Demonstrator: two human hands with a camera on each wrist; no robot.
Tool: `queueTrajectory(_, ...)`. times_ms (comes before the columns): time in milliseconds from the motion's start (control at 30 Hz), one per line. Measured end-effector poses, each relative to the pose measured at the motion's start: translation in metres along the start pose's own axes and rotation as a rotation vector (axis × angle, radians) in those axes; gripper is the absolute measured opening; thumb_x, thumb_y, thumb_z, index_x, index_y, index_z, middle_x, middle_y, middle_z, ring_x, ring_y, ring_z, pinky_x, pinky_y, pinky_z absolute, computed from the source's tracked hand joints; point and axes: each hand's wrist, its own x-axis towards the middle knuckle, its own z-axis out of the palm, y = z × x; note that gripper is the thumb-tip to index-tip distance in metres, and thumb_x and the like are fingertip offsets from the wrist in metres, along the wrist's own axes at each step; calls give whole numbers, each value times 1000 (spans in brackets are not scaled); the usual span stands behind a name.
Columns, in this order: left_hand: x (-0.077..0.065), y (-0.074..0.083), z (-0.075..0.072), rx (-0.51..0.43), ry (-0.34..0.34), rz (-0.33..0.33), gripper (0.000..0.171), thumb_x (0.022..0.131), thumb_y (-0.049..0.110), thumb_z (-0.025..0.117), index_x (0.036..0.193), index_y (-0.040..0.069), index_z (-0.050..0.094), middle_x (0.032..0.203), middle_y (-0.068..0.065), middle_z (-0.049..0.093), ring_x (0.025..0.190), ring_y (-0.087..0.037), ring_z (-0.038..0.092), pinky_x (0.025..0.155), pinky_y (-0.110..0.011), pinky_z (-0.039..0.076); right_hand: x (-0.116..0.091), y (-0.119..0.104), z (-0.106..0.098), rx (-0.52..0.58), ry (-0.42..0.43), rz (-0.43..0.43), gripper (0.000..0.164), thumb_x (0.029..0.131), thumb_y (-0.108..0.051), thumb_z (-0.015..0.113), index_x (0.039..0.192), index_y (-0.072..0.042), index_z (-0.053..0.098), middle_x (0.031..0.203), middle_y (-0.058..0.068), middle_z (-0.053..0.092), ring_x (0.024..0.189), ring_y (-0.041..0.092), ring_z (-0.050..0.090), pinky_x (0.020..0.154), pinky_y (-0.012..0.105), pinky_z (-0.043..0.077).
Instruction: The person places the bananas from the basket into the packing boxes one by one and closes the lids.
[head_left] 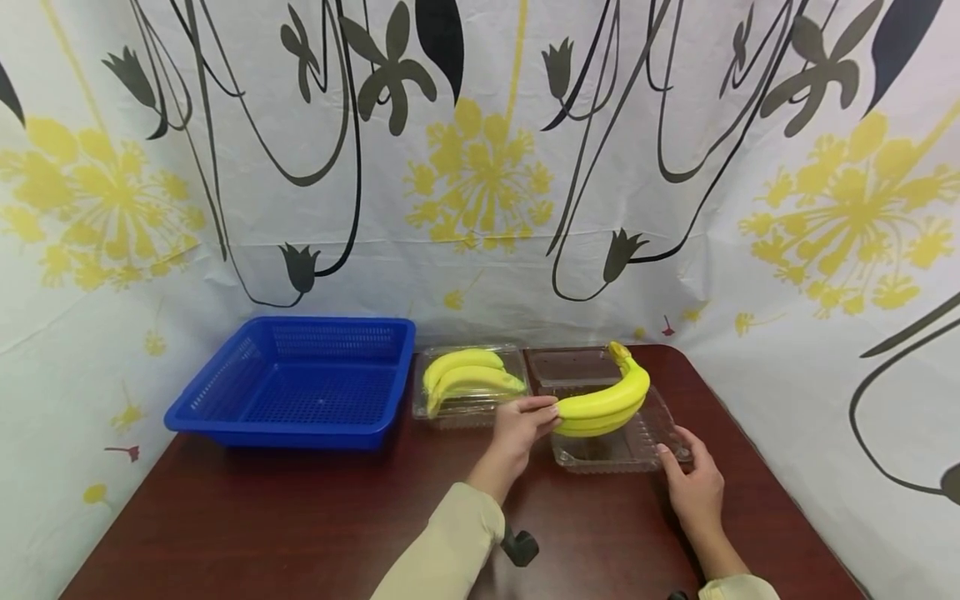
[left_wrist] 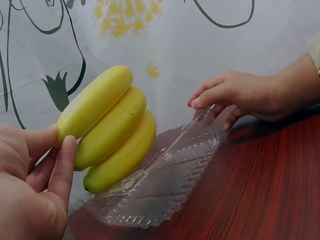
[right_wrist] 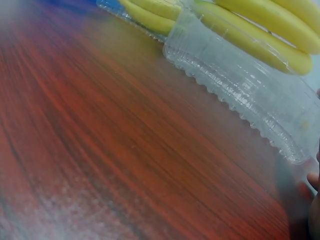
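A bunch of yellow bananas (head_left: 603, 407) hangs over a clear plastic clamshell box (head_left: 600, 457) at the right of the table. My left hand (head_left: 519, 427) pinches the near end of one banana between thumb and fingers. In the left wrist view three bananas (left_wrist: 107, 125) fan out from that hand, their lower ends close over the box (left_wrist: 160, 192). My right hand (head_left: 696, 485) grips the box's front right corner, thumb on the near side and fingers over the rim. Only a few of its fingertips (right_wrist: 313, 180) show in the right wrist view.
Another clear box (head_left: 420, 408) with bananas (head_left: 476, 381) inside stands left of the first. A blue plastic basket (head_left: 288, 437) sits at the back left of the dark red table (head_left: 315, 517). Patterned cloth (head_left: 480, 283) hangs right behind the table.
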Motion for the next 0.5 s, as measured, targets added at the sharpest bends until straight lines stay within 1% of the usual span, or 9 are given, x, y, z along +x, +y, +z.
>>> queueTrajectory(167,3,-5,5,47,4,-34,23,84,-10,69,106,-16,67,97,-15,68,76,-17,69,78,-35,56,1,1,0,-6,-2,-10,44,92,-20,69,133,-6,58,123,11,63,91,-7,46,69,8,37)
queueTrajectory(300,3,-12,4,91,18,-65,21,83,-8,70,103,-14,69,95,-15,69,75,-17,69,77,-34,57,0,-1,0,-15,-3,-12,44,91,-20,69,132,-7,58,122,11,63,90,-5,47,69,8,37)
queueTrajectory(367,3,-15,2,115,23,-70,19,83,-8,70,101,-13,70,93,-14,69,74,-17,69,76,-33,57,0,-1,-1,-17,-5,-17,44,91,-20,70,132,-7,59,122,11,63,90,-4,48,69,9,37)
queueTrajectory(500,3,-20,1,181,25,-47,14,82,-8,71,96,-10,73,90,-13,70,71,-16,68,74,-32,57,0,-2,-2,-12,-9,-28,44,91,-20,69,131,-6,59,121,13,63,93,0,49,70,10,37)
